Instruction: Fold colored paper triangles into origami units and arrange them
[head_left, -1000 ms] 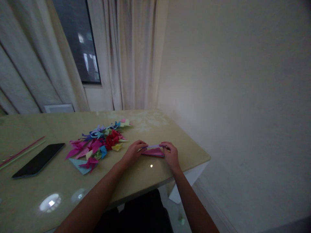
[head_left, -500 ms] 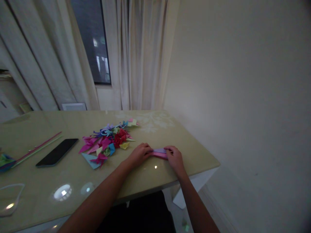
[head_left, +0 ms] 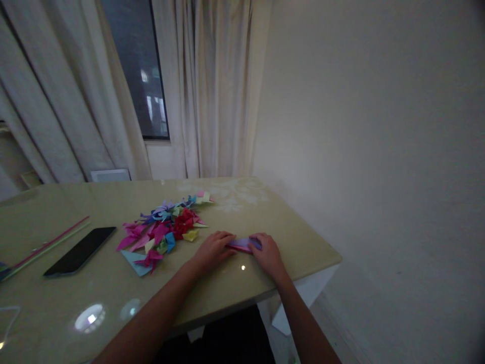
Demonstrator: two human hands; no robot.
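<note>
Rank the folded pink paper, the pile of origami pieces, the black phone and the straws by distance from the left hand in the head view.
1. The folded pink paper: touching the left hand, at its fingertips on its right.
2. The pile of origami pieces: just left of the hand and beyond it.
3. The black phone: farther left.
4. The straws: farthest, past the phone.

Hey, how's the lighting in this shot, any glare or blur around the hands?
Head view: dim and grainy overall; light glare makes bright spots on the glossy table, one just in front of the folded paper; the left hand and right hand look soft, not sharp; the curtains slant, likely from wide-angle distortion.
</note>
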